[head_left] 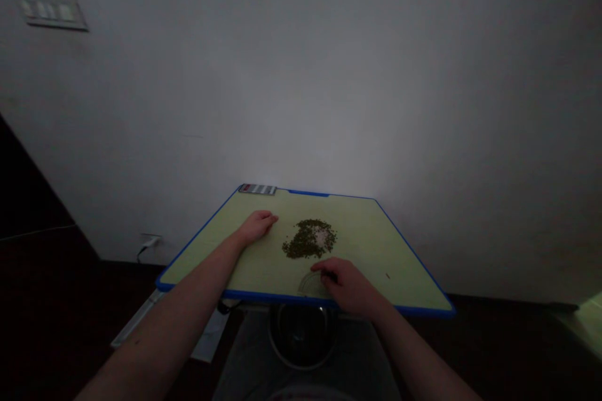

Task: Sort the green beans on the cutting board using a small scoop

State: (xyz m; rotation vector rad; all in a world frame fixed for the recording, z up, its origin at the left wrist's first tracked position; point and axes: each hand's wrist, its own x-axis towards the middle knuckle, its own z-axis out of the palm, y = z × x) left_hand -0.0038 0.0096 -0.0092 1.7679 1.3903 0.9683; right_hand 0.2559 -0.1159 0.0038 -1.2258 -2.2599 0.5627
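Green bits (305,244) lie on the board (376,238) near left hand (256,227) and right hand (347,283), maybe for easy reach; both curl halfway, holding maybe nothing, I can't tell

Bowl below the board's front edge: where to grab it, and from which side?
Probably by the near rim of the bowl, coming from the wearer's side and slightly above. The rim curves out exposed there, while the front edge of the board hides its far part. Its mouth faces up, so a pinch across the rim should work.
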